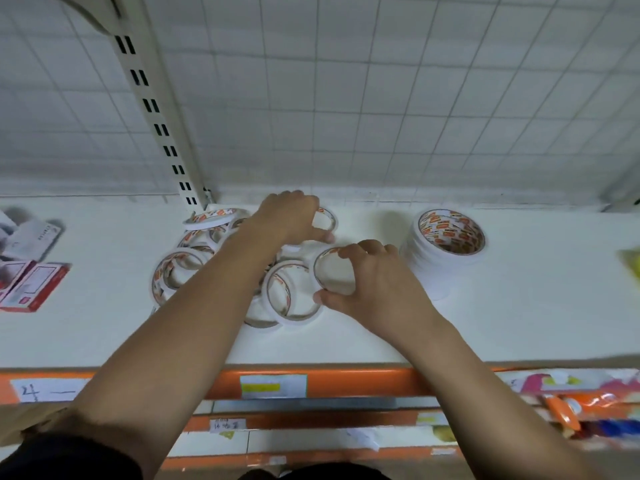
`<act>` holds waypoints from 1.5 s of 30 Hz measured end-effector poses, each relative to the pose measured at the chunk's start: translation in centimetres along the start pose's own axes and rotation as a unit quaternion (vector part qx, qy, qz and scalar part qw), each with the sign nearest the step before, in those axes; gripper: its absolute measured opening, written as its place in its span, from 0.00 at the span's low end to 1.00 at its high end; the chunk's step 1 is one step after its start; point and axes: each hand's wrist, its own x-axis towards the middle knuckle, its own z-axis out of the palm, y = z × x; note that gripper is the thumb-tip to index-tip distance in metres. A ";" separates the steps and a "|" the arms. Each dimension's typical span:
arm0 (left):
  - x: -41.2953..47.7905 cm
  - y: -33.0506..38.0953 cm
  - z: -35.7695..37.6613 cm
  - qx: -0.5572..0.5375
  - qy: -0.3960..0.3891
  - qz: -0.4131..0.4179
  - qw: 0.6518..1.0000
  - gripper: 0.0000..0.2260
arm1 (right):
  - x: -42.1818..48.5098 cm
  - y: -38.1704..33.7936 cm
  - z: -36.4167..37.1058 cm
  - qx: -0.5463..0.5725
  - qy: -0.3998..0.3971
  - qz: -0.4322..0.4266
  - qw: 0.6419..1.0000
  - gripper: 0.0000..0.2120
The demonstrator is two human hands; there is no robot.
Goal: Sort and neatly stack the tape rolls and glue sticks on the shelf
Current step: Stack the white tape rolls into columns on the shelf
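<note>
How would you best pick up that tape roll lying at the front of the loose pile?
Pinch the thin rim of the front tape roll at its near edge, thumb outside, finger inside the open hole, coming from above and the front. It lies almost flat on other rolls, and the right hand holding a neighbouring roll crowds its far side.

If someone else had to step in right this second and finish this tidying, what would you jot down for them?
Left hand pinches the back roll by its rim.
Right hand has its fingers curled round the front roll.
Done: one neat stack of tape rolls stands on the right of the shelf.
Left: the loose pile of rolls on the left needs stacking.
Glue sticks: none I can make out in view.
</note>
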 end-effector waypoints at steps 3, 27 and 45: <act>0.6 0.3 0.6 0.012 -0.012 -0.008 1.000 0.34 | -0.8 0.3 -0.8 0.024 0.016 -0.015 0.999 0.34; -3.3 6.8 -7.9 -0.162 0.065 0.034 0.984 0.32 | -0.8 10.0 -7.1 0.051 0.108 0.036 0.992 0.40; -3.5 15.2 -7.1 -0.148 0.069 0.122 0.979 0.35 | -2.0 14.6 -6.9 0.176 0.055 0.038 0.982 0.53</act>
